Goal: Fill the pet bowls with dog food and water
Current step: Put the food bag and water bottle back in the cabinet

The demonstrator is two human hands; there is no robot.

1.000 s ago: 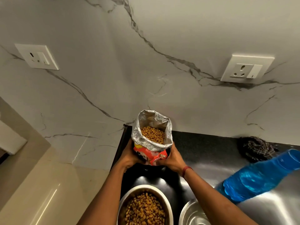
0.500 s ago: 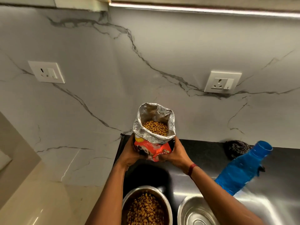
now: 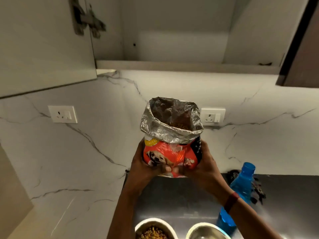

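An open red dog food bag [image 3: 170,152] with a silver foil lining is held upright in the air above the steel counter. My left hand [image 3: 140,167] grips its left side and my right hand [image 3: 205,163] grips its right side. Kibble shows inside the bag's mouth. At the bottom edge, a steel bowl [image 3: 155,230] holds kibble. Beside it on the right stands a second steel bowl [image 3: 205,232], with no kibble visible in it. A blue water bottle [image 3: 240,188] with a blue cap stands right of my right forearm.
An open wall cabinet [image 3: 172,49] with a bare shelf is straight above, its doors swung out at left and right. Two wall sockets [image 3: 63,114] sit on the marble backsplash. A dark cloth [image 3: 257,188] lies behind the bottle. The white marble counter [image 3: 69,213] extends left.
Both hands have lifted the bag off the counter and higher toward the wall cabinet. The view has tilted up, so the open cabinet now shows.
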